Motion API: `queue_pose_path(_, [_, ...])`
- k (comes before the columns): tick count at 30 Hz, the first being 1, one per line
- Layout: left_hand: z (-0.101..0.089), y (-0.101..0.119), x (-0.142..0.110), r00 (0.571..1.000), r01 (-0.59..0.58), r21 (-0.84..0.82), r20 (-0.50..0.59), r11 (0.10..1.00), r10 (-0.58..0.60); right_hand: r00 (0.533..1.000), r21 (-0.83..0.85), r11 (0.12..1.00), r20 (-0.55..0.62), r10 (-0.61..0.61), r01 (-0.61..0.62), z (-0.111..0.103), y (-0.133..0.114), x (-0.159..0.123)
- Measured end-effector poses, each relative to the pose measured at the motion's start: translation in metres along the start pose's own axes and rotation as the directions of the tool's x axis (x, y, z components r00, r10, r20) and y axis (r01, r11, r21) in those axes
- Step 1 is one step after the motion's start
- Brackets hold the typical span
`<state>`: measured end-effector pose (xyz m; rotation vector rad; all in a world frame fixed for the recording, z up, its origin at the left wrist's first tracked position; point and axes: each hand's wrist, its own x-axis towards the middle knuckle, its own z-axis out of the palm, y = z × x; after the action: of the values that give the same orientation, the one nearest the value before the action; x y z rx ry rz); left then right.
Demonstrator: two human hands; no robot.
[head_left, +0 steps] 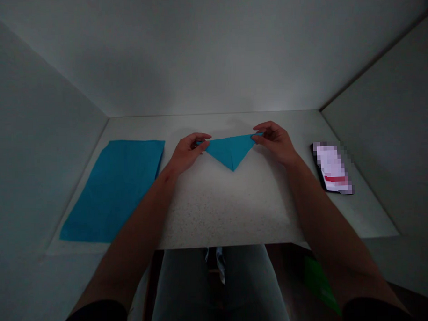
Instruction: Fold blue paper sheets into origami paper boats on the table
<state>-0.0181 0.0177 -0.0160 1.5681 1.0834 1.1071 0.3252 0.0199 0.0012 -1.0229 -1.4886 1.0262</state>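
Note:
A small triangle of folded blue paper [231,149] is stretched between my two hands, above or on the white speckled table; I cannot tell whether it touches the surface. Its long edge faces the wall, its point faces me, and a crease runs down the middle to that point. My left hand [190,151] pinches the left corner between thumb and fingers. At the right corner, my right hand [274,142] has its thumb and fingers closed on the paper. The fingertips hide both corners in part.
Larger blue paper sheets [113,187] lie at the table's left, partly behind my left forearm. A phone [332,169] with a lit, blurred screen rests at the right. Walls enclose the table [230,216] at the back and both sides. Below its front edge are my legs.

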Motion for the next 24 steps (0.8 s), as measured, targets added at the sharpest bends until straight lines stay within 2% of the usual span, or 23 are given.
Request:
queue_pose_path(3, [0.002, 0.004, -0.003, 0.994, -0.02, 0.056, 0.113, 0.998, 0.014, 1.0, -0.047, 0.999, 0.004, 0.009, -0.008, -0.003, 0.001, 0.001])
queue_pose_path(7, [0.004, 0.008, -0.006, 0.981, -0.04, 0.076, 0.194, 0.996, 0.024, 1.0, -0.062, 0.998, 0.008, 0.016, -0.015, -0.005, 0.006, 0.001])
queue_pose_path(13, [0.004, 0.017, -0.009, 0.951, 0.077, 0.078, 0.294, 0.994, -0.097, 1.0, -0.069, 0.997, -0.016, -0.024, 0.023, -0.005, 0.008, 0.003])
queue_pose_path(17, [0.005, 0.023, -0.013, 0.896, 0.125, 0.097, 0.416, 0.987, -0.154, 0.997, -0.05, 0.997, -0.045, -0.055, 0.053, -0.004, 0.009, 0.004])
queue_pose_path(19, [0.007, 0.022, -0.015, 0.884, 0.051, 0.101, 0.459, 0.994, -0.092, 0.996, -0.045, 0.997, -0.066, -0.063, 0.06, -0.003, 0.01, 0.005])
queue_pose_path(21, [0.011, 0.02, -0.015, 0.886, -0.096, 0.12, 0.463, 0.988, 0.03, 0.995, -0.058, 0.996, -0.072, -0.065, 0.061, -0.001, 0.011, 0.006])
queue_pose_path(24, [0.019, 0.018, -0.015, 0.879, -0.365, 0.269, 0.415, 0.891, 0.235, 0.994, -0.104, 0.992, -0.07, -0.082, 0.075, 0.003, 0.011, 0.005])
